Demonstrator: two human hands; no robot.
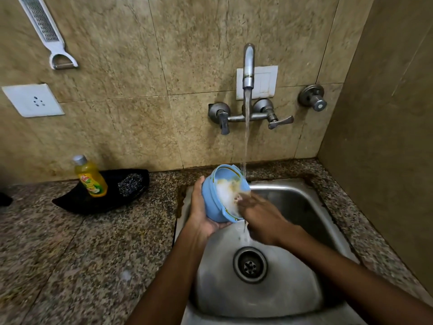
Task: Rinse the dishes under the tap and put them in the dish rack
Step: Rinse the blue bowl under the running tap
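A light blue plastic bowl point(214, 198) with foam and yellowish residue inside is held tilted over the steel sink point(304, 207). My left hand point(201, 214) cups it from below and behind, fingers curled round its outer wall. My right hand point(255, 209) reaches into the bowl's mouth, blurred, its fingertips on the foamy inside. Water runs from the wall tap point(248, 66) in a stream that passes the bowl's right rim and spills off the bowl into the sink. No dish rack is in view.
A granite counter point(70, 254) lies left of the sink. On it, a black tray point(77, 202) carries a yellow dish soap bottle point(90, 178) and a steel scrubber point(130, 184). Tap handles point(280, 121) and a valve point(312, 97) jut from the wall. A side wall stands close on the right.
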